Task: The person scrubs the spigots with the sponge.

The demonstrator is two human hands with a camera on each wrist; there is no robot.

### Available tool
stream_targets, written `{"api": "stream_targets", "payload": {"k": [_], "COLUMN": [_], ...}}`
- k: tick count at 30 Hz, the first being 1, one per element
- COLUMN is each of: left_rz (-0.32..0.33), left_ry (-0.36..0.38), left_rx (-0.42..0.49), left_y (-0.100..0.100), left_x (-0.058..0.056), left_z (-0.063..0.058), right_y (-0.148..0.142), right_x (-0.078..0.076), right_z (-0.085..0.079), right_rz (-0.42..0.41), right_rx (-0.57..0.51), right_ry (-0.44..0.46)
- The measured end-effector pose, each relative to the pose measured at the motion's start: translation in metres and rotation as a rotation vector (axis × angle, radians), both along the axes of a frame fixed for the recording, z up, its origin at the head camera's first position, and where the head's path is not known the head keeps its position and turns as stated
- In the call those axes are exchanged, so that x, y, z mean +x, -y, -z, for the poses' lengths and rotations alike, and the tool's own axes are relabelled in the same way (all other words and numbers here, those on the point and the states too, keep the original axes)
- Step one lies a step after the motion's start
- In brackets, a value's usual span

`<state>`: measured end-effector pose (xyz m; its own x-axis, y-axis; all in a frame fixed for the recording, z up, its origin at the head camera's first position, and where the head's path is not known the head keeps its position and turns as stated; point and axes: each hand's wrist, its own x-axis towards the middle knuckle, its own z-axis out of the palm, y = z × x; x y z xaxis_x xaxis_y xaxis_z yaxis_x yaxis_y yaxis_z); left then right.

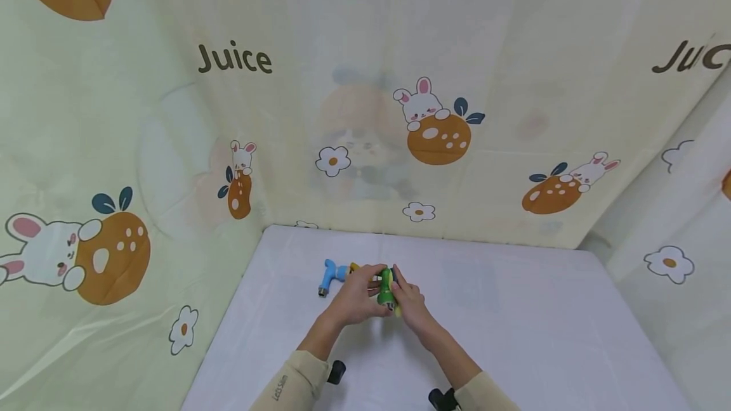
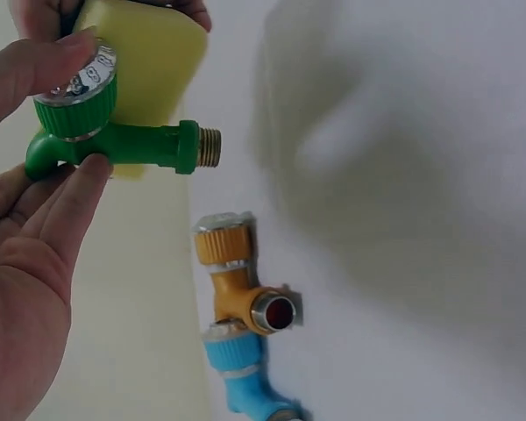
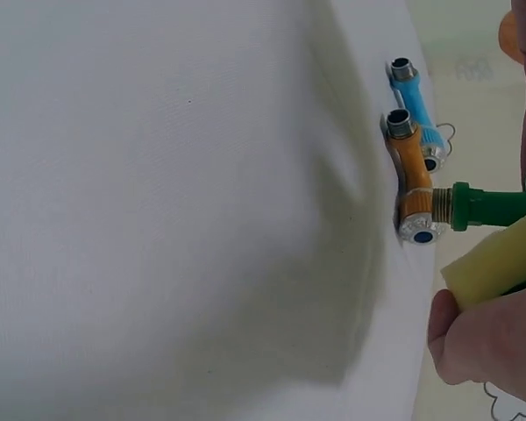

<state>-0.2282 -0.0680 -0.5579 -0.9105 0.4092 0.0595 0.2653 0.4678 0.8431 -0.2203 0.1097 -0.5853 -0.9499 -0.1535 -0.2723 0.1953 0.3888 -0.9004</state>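
My left hand point(image 1: 355, 298) grips a green tap point(image 2: 145, 145) above the table, thumb on its silver-topped knob and fingers under the body. The tap's brass threaded end point(image 2: 209, 147) points away from the palm in the left wrist view. A yellow sponge point(image 2: 162, 61) is held by my right hand point(image 1: 414, 311), right up against the green tap. Part of a dark layer shows on the sponge in the right wrist view. Beyond the hands, an orange tap point(image 2: 232, 285) lies beside a blue tap point(image 1: 328, 276) on the table.
White cloth covers the table point(image 1: 514, 322). Printed curtains point(image 1: 342, 30) with rabbits and fruit hang behind it and along both sides. Black pieces of the wrist gear point(image 1: 337, 371) show by both sleeves.
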Motion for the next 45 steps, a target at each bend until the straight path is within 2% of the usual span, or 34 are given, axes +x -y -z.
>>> {"api": "stream_targets", "payload": {"k": [3, 5, 7, 9, 14, 21, 26, 29, 34, 39, 42, 45], "left_rz": [0.025, 0.028, 0.015, -0.001, -0.03, -0.062, -0.087, -0.119, -0.216, -0.263, -0.26, -0.239], "left_ry": [-0.037, -0.052, -0.047, -0.027, 0.038, 0.099, 0.161, 0.213, 0.281, 0.284, 0.274, 0.272], "left_rx": [-0.012, 0.02, 0.063, 0.112, 0.186, 0.25, 0.293, 0.344, 0.439, 0.469, 0.475, 0.477], "left_y": [-0.003, -0.004, -0.004, -0.003, -0.002, -0.001, 0.005, 0.013, 0.023, 0.026, 0.026, 0.027], "left_x": [0.002, 0.002, 0.001, 0.0, -0.001, -0.001, -0.004, -0.007, -0.012, -0.013, -0.013, -0.011], "left_z": [-0.005, -0.008, -0.009, -0.01, -0.01, -0.008, 0.0, 0.006, 0.013, 0.014, 0.013, 0.012], "right_y": [-0.005, -0.007, -0.007, -0.006, -0.004, -0.005, -0.009, -0.013, -0.014, -0.007, -0.001, 0.003], "right_x": [0.0, 0.0, -0.001, -0.001, -0.001, -0.002, -0.001, 0.0, 0.006, 0.016, 0.021, 0.025], "right_z": [0.007, 0.01, 0.013, 0.014, 0.016, 0.018, 0.021, 0.021, 0.011, -0.001, -0.003, 0.0], "right_rz": [-0.008, -0.008, -0.003, 0.011, 0.052, 0.078, 0.095, 0.133, 0.18, 0.092, 0.024, -0.011], "right_rx": [-0.117, -0.2, -0.227, -0.2, -0.046, 0.151, 0.197, 0.118, -0.103, -0.206, -0.201, -0.183], "right_ry": [0.066, 0.095, 0.104, 0.102, 0.086, -0.01, -0.059, -0.09, -0.206, -0.341, -0.363, -0.352]}}
